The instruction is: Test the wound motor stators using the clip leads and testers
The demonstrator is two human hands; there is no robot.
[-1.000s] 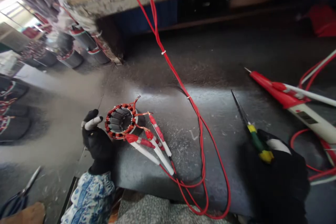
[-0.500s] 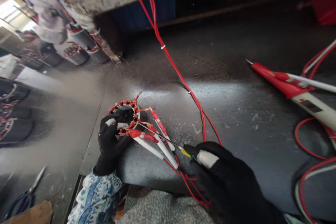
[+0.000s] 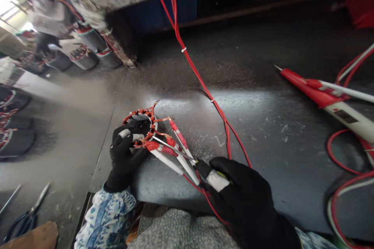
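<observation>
A motor stator with orange-red windings stands on the dark worktop. My left hand, in a black glove with pale fingertip wrappings, is closed on the stator's near left rim. Several red-and-white test clips grip the stator's lead ends and point down to the right. My right hand, also gloved, holds a screwdriver with a thin metal shaft. Its tip reaches the stator's right edge, among the clips; whether it touches the windings I cannot tell. The screwdriver's handle is mostly hidden inside the glove.
Twisted red cables cross the worktop from the bench above. At right lies a red-and-white test probe with looped leads. Scissors lie at lower left. More stators stand along the left, and a person's sleeve is at upper left.
My right hand has moved left and slightly down, sliding closer along the screwdriver towards the clips. My left hand and the stator stay in nearly the same place.
</observation>
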